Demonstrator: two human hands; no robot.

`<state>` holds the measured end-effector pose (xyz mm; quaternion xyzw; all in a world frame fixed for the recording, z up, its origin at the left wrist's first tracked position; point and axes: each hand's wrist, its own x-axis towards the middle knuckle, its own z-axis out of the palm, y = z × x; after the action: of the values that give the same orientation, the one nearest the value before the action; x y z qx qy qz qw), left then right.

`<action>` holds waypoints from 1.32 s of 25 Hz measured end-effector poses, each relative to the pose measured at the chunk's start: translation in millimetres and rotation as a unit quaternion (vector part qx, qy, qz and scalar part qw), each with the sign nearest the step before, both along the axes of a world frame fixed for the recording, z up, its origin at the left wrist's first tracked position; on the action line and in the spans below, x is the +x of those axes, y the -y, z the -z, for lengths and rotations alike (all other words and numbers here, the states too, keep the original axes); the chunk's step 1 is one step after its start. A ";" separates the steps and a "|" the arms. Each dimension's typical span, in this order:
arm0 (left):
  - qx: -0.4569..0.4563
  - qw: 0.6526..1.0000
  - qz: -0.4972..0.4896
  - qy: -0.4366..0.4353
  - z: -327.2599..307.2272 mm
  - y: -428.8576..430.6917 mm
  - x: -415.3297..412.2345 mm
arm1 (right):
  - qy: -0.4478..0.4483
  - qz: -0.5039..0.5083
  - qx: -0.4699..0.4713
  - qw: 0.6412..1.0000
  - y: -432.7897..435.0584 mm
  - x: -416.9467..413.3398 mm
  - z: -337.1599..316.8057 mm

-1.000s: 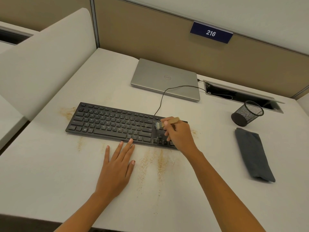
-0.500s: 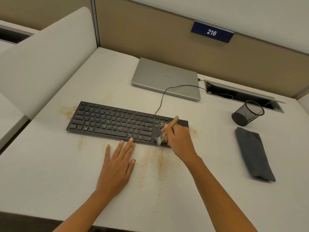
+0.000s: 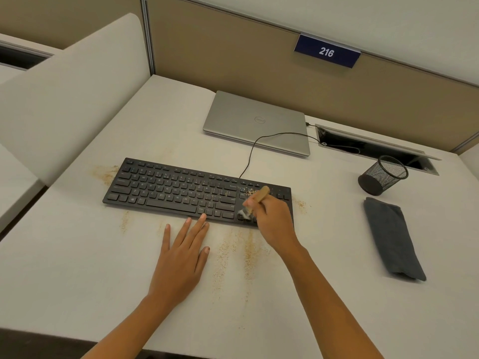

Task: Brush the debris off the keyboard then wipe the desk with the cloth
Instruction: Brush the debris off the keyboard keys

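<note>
Evidently the counter (image 3: 77, 268) carries everything. The keyboard (image 3: 168, 187) lies just beyond the left hand (image 3: 181, 260), whose fingers lie straight and spread, tips at its near edge, likely to steady it. The cloth (image 3: 391, 237) lies folded well right of the right hand (image 3: 274, 221). That hand's fingers clamp the brush (image 3: 258, 196), bristles down on the right-end keys, probably dragging debris (image 3: 248, 250) onto the counter nearer the person.

"216" in white on blue sign (image 3: 327, 51) on partition; dell logo on closed laptop (image 3: 260, 120) lid.
</note>
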<state>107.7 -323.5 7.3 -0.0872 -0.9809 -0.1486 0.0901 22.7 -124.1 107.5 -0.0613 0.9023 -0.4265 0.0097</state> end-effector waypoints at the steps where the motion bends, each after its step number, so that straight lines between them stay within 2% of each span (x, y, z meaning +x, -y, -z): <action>1: 0.000 1.000 0.001 0.000 0.1 0.0 0.0 | -0.010 -0.014 -0.015 1.000 -3.2 -2.0 -2.6; 5: -0.001 1.000 0.002 0.000 -0.2 -0.9 -0.3 | -0.009 -0.010 -0.069 0.997 -27.7 -18.1 -12.9; 11: 0.001 1.000 0.004 -0.001 -1.1 -1.2 0.2 | 0.065 -0.032 -0.048 0.996 -17.2 -25.4 -6.8; 17: -0.004 1.000 -0.001 0.006 0.0 -0.1 0.3 | 0.041 0.090 -0.123 0.988 -17.9 -19.2 0.6; 22: -0.003 1.000 -0.002 0.007 0.1 -0.5 0.2 | 0.052 0.079 -0.149 0.984 -3.8 -13.5 4.6; 28: -0.005 1.000 -0.002 0.005 0.0 -0.6 -0.1 | 0.002 0.130 -0.124 0.984 -4.8 -18.9 1.3; 31: -0.004 1.000 0.000 0.004 0.1 -0.1 0.6 | 0.039 0.086 -0.070 0.993 6.5 -12.0 2.3; 33: -0.002 1.000 0.002 0.003 -0.8 -1.0 0.3 | 0.056 0.086 -0.067 0.992 7.1 -9.1 -1.4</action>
<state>108.0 -322.5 8.1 -0.0890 -0.9812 -0.1473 0.0871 13.6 -131.2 109.0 0.0398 0.8716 -0.4883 0.0189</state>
